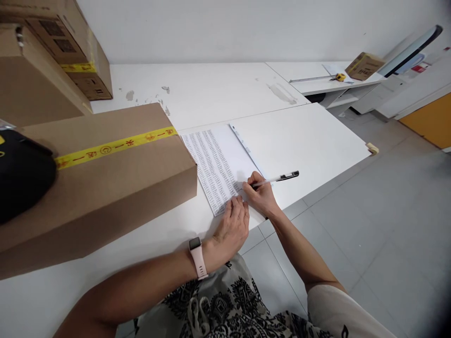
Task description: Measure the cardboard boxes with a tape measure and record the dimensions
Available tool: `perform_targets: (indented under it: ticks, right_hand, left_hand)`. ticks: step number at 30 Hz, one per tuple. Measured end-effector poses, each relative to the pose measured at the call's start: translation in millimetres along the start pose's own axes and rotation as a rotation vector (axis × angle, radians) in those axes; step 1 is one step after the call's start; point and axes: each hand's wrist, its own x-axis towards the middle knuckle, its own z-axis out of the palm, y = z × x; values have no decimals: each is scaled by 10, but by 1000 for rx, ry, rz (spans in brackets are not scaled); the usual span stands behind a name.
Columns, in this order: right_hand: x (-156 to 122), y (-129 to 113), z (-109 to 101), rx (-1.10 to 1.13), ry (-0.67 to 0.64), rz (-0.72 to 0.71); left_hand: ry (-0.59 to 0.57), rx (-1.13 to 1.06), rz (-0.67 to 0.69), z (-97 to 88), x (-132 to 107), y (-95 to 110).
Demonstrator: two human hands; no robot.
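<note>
A printed sheet [214,162] covered in rows of small text lies on the white table [303,141]. My right hand [260,193] is closed round a pen [282,178], its tip down on the sheet's lower right part. My left hand [230,228], with a pink watch on the wrist, rests flat on the sheet's near edge, fingers stretched out beside the right hand. A long cardboard box [102,188] sealed with yellow tape stands just left of the sheet.
More cardboard boxes [52,61] are stacked at the back left, and a black object [21,173] sits on the long box. A far table holds a small box [364,65], a tape measure [340,77] and a long ruler. Grey tiled floor lies to the right.
</note>
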Motion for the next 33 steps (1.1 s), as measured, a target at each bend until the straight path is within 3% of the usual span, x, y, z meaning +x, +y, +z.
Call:
perform_targets:
  ticks: [8, 14, 19, 21, 23, 25, 28, 31, 33]
  right_hand:
    - [-6, 1, -4, 10, 8, 0]
    - [15, 16, -7, 56, 120, -29]
    - [68, 52, 17, -16, 92, -24]
    - [66, 55, 28, -54, 101, -22]
    - [46, 52, 35, -83, 92, -77]
    - [23, 59, 38, -201, 52, -200]
    - [15, 94, 54, -531, -29, -365]
    - [39, 141, 98, -762, -33, -410]
    - [57, 168, 134, -822, -16, -427]
  left_hand:
    - [6, -23, -9, 8, 5, 8]
    - [1, 9, 6, 24, 8, 3]
    - [-17, -103, -22, 39, 0, 8]
    - [49, -187, -27, -22, -23, 1]
    - [222, -277, -12, -162, -85, -57]
    - [464, -347, -17, -394, -210, -199]
    - [791, -317, -217, -849, -547, -586]
    - [916, -64, -555, -1242, -982, -1092]
    - [845, -5, -805, -1399, -1227, -1398]
